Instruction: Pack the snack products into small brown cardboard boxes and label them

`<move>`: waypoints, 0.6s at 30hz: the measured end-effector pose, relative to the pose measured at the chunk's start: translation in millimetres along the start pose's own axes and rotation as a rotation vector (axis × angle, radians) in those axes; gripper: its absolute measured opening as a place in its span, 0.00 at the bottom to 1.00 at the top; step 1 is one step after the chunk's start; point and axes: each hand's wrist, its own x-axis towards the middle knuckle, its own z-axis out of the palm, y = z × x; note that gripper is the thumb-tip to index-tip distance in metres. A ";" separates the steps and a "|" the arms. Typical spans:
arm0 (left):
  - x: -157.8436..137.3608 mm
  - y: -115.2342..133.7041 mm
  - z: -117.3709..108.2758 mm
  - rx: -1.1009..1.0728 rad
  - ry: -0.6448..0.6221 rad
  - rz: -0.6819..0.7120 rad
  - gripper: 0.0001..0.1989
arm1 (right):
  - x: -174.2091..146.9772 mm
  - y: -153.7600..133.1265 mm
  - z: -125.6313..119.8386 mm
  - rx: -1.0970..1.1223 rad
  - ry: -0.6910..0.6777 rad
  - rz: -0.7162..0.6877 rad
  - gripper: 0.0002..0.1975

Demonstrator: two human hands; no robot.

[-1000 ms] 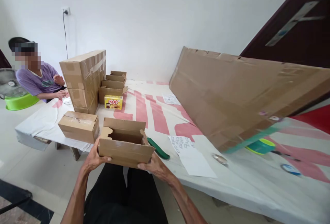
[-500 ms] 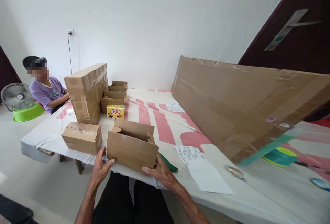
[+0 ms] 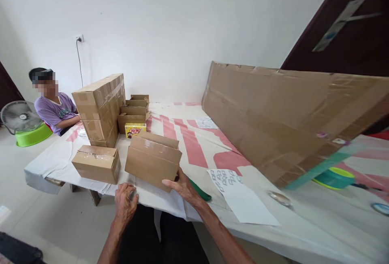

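An open-topped cardboard box (image 3: 152,162) is tilted near the front edge of the table. My right hand (image 3: 182,187) grips its lower right corner, thumb on the near face and the other fingers partly hidden behind. Below the box's left end, at the table edge, my left hand (image 3: 126,201) is apart from it with the fingers curled in. A small greyish, shiny spot shows at those fingers, too small to name. A closed, taped carton (image 3: 95,167) lies left of the box, and a yellow printed packet (image 3: 135,130) stands behind it.
Stacked taped cartons (image 3: 99,106) stand at the left, beside several open boxes (image 3: 133,114) in a row. A large cardboard sheet (image 3: 282,118) leans at the right. Paper (image 3: 237,199), a tape roll (image 3: 279,199) and a green object (image 3: 200,191) lie nearby. Another person (image 3: 57,112) sits at far left.
The box has tipped, its left end rising, with my right hand still on it. My left hand has left the box's left end, moved down and right, and curled its fingers.
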 end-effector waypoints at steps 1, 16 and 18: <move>-0.1 0.1 0.7 0.013 0.003 0.007 0.09 | 0.5 0.6 0.8 0.030 -0.002 0.008 0.39; 3.6 -1.1 -3.2 0.078 -0.020 0.039 0.09 | 5.0 11.6 -3.1 0.021 -0.020 0.031 0.42; 3.4 -0.3 -3.2 0.076 -0.025 0.032 0.10 | 6.8 15.3 -3.2 0.017 -0.012 0.018 0.44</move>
